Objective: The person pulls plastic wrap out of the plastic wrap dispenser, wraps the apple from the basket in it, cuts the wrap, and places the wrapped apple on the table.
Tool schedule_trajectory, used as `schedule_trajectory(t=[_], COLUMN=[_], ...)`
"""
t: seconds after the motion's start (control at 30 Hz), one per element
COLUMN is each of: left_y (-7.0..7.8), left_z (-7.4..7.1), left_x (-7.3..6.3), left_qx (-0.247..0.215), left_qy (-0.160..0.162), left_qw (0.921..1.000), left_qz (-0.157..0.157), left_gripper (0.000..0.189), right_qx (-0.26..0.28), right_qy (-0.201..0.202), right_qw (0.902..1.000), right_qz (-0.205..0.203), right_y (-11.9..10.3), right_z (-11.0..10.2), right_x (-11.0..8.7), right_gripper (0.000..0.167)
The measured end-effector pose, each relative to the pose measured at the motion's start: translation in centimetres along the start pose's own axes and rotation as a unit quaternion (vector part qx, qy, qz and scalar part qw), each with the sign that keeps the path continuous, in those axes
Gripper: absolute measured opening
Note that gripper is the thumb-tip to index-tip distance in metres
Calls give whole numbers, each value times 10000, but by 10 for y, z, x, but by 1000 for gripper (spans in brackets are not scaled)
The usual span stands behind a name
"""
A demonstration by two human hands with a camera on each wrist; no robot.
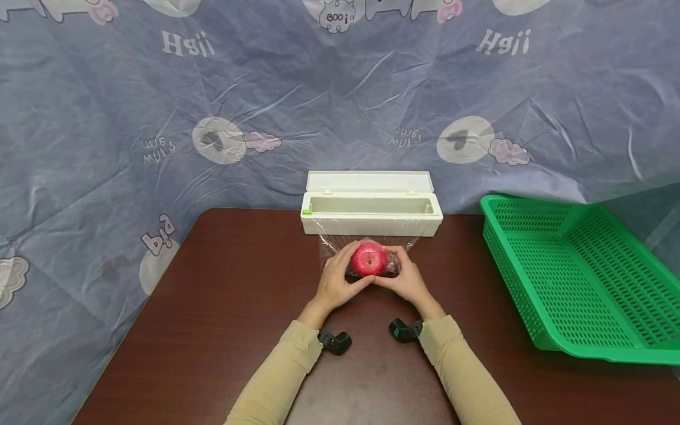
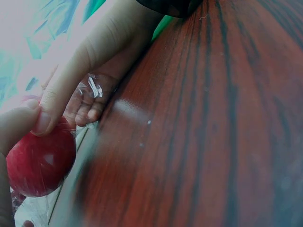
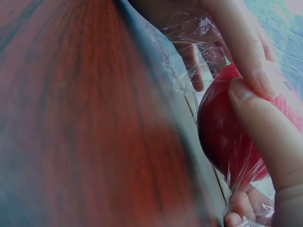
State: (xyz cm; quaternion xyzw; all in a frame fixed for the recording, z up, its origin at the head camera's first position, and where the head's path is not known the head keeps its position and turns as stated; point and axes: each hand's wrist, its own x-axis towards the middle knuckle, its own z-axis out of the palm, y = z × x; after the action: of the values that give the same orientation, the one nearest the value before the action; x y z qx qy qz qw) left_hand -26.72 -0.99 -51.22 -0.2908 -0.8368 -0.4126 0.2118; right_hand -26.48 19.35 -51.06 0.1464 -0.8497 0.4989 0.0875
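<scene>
Two hands close round one red apple (image 1: 369, 258) wrapped in clear film (image 1: 334, 239), near the far edge of the dark brown wood-grained surface (image 1: 239, 283), just in front of a white box (image 1: 437, 225); whether the apple's underside touches the surface cannot be told. Its dimpled end, marked by a small brown spot, points up toward the head camera; the fruit looks nearly round, so a long axis cannot be made out. The left hand (image 1: 337, 278) holds the left side of the apple with curved fingers, and the right hand (image 1: 408, 277) curls about the right side, where bunched film (image 1: 393, 264) gathers between its fingers and the fruit. Both thumbs meet at their tips over the near side, leaving a narrow ring filled by the apple. From the box's front, the film spreads toward the hands. The box's long axis runs left to right, its lid (image 1: 370, 180) raised at the back. A green basket (image 1: 512, 277) sits to the right, well apart from the hands, and a black band (image 1: 334, 341) sits at the left wrist, another at the right.
</scene>
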Motion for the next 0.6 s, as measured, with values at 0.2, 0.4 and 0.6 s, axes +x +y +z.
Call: schedule_trajectory(t=[0.2, 0.4, 0.6], left_y=[1, 2, 1], left_z=[-1, -2, 0], left_x=[0, -1, -2], left_qx=[-320, -635, -987], left_qy=[-66, -126, -131], left_qw=[9987, 9955, 9894], left_qz=[-397, -693, -1054], left_gripper=[78, 79, 77], right_qx=[-214, -329, -215], right_qy=[31, 96, 196], right_qw=[9998, 9994, 9994], right_qz=[45, 100, 178], right_y=[-1, -1, -2], right_z=[1, 1, 1], right_x=[-1, -3, -5], right_gripper=[69, 68, 63])
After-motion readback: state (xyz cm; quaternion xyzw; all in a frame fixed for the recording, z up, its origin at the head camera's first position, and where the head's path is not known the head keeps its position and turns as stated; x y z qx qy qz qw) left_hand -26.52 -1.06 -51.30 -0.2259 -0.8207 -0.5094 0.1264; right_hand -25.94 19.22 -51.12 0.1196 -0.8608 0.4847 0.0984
